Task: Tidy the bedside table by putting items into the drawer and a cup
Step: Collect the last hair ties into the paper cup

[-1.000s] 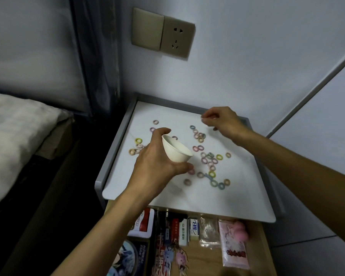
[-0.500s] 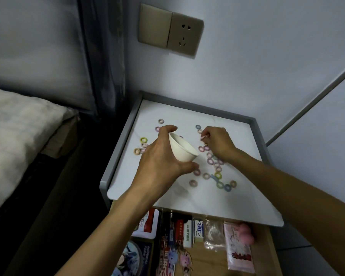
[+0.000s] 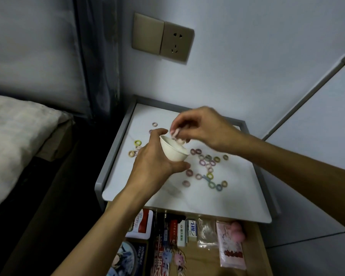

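My left hand [image 3: 154, 160] grips a small white cup [image 3: 172, 151], tilted toward the right, above the white top of the bedside table [image 3: 197, 200]. My right hand [image 3: 203, 129] hovers right over the cup's mouth, its fingertips pinched on a pale pink hair ring [image 3: 175, 133]. Several small coloured hair rings [image 3: 208, 170] lie scattered on the table top to the right of the cup, and a few more hair rings [image 3: 134, 148] lie to its left. Below the table top the drawer [image 3: 256, 253] stands open.
The drawer holds a red-and-white tin [image 3: 142, 224], small boxes [image 3: 186, 233], a clear bag [image 3: 207, 234], a pink packet [image 3: 230, 248] and printed cards [image 3: 165, 257]. A bed [image 3: 14, 140] lies at the left. A wall socket [image 3: 162, 37] sits above the table.
My right hand picked rings from the table's middle and rose left to the cup's mouth. The left hand kept the cup nearly still.
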### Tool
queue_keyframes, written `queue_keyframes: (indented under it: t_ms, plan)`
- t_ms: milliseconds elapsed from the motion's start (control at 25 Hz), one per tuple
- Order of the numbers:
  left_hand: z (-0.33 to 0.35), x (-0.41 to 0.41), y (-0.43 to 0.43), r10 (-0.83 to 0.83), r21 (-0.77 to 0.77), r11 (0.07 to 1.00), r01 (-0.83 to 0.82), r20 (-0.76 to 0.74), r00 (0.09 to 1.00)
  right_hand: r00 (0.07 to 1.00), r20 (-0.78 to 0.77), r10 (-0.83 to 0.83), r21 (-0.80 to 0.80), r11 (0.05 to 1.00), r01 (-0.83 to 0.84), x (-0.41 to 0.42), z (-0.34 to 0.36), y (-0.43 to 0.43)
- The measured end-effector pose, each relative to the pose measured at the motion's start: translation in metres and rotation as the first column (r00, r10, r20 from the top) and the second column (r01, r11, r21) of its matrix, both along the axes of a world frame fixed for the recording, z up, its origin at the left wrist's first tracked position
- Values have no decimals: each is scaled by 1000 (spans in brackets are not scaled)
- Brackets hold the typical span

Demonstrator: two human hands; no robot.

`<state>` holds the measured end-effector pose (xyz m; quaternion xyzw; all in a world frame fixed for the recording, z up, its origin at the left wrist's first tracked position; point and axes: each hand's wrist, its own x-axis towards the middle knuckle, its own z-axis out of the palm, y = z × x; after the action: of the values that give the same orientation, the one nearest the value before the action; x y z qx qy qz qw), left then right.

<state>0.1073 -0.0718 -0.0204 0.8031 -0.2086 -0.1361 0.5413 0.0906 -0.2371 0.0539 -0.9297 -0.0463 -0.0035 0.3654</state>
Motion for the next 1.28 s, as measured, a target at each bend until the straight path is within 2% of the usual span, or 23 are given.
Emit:
queue_keyframes:
  t_ms: [80, 160, 280, 360, 440, 520, 600, 680, 840, 1040, 1120, 1280]
  plan:
    - [2, 0, 1, 11, -21, 1000, -11, -9, 1000, 988, -69, 139, -191, 970, -150, -5, 1, 14]
    - [2, 0, 2, 24, -18, 1000, -24, 2, 1000, 989, -86, 124, -164, 977, -137, 0, 1, 9]
    - [1, 1, 4, 61, 2, 998, -61, 19, 998, 997, -56, -50, 34, 998, 52, 19, -4, -22]
    - [0, 2, 7, 71, 9, 997, -71, 28, 997, 983, -51, -176, 68, 981, 179, 35, -20, -50]
    - [0, 4, 9, 74, 12, 997, -75, 33, 997, 945, -38, -326, 11, 945, 327, 51, -46, -75]
    - [0, 7, 10, 75, 11, 997, -75, 32, 997, 880, -50, -472, -124, 877, 464, 67, -75, -96]
    - [1, 8, 11, 72, 18, 997, -73, 33, 997, 848, -104, -520, -288, 832, 474, 78, -101, -105]
    - [1, 10, 12, 66, 29, 997, -67, 44, 997, 859, -120, -498, -330, 836, 439, 86, -121, -108]
    - [1, 12, 12, 62, 40, 997, -64, 48, 997, 910, -72, -407, -245, 892, 380, 73, -131, -99]
    - [2, 9, 9, 50, 33, 998, -51, 43, 998, 952, -185, -243, -234, 952, 197, 26, -127, -98]
    - [2, 7, 8, 33, 43, 998, -35, 48, 998, 962, -129, -241, -265, 943, 201, 13, -131, -96]
    - [1, 3, 7, 22, 59, 998, -25, 47, 999, 960, -12, -280, -216, 938, 271, 2, -135, -85]
